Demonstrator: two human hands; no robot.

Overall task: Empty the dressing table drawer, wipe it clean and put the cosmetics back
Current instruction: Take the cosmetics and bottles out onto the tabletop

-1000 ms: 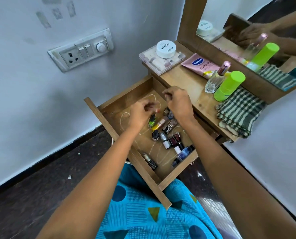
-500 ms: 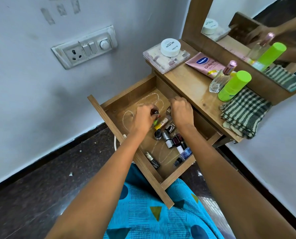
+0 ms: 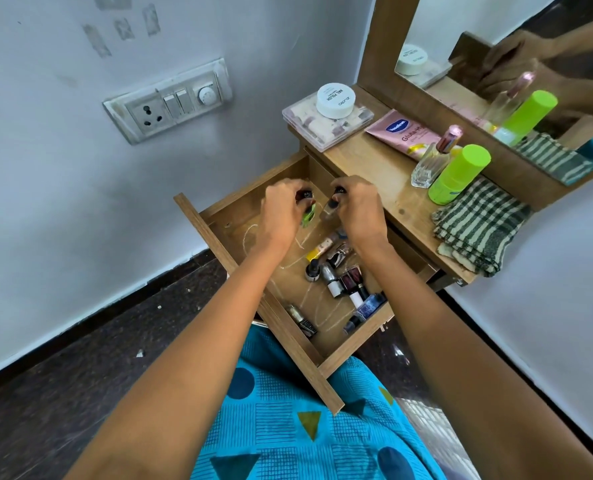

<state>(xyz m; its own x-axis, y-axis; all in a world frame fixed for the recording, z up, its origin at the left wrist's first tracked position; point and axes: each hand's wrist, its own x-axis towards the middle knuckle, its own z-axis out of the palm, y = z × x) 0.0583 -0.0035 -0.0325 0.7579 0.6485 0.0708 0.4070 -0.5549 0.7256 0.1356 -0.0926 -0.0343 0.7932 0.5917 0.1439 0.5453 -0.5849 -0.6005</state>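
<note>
Far left on the wall there's a switch plate w/ a socket, two switches and a dial. Below that the wooden drawer is pulled out over the person's lap, blue patterned cloth under it.

Left hand is up over the back part of the drawer, fingers curled tight around a couple small bottles, one w/ a dark cap and something green poking out below. Right hand is just beside it, also closed on small dark-capped bottles, can't tell exactly how many. Hands are close but not touching afaict.

Still in the drawer: a cluster of nail polish bottles in the middle/right, a yellowish tube, a blue glitter bottle near the front, and one lone bottle against the left wall. Chalky white marks on the drawer floor.

On the tabletop, going right: clear plastic box w/ a white round jar on top, pink lotion tube lying flat, glass perfume bottle, lime green bottle touching it, then a folded checked cloth at the edge. Mirror behind shows the same stuff.
</note>
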